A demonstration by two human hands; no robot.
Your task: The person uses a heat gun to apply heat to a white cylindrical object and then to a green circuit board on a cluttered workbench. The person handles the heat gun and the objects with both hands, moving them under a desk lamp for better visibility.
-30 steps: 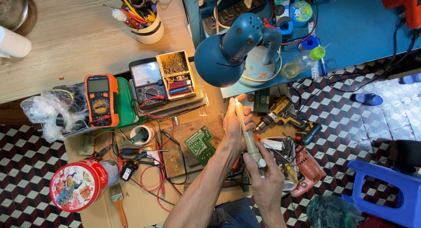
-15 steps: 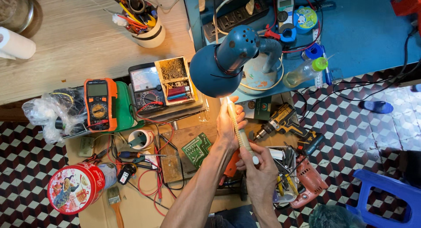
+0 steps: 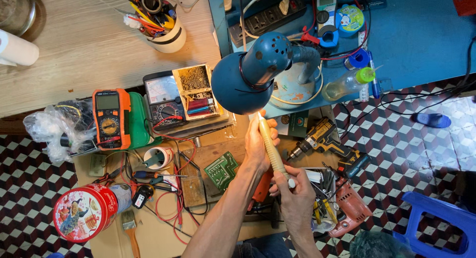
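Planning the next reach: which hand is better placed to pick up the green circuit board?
Left, probably. The left hand on the pale tube sits nearer the green circuit board, just beside that forearm; the right hand grips the tube's lower end, farther off.

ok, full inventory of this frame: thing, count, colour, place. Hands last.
desk lamp: 1, blue, centre top, shade over the hands
tube: 1, pale yellow, held under the lamp
digital multimeter: 1, orange and black, left
analog meter: 1, black, right of the multimeter
parts box: 1, wooden, beside the analog meter
circuit board: 1, green, left of the forearm
cordless drill: 1, yellow and black, right of the hands
round tin: 1, red, lower left
brush: 1, wooden handle, bottom
tool cup: 1, cream, top
stool: 1, blue, lower right
left hand: on the tube's upper part
right hand: grips the tube's lower end
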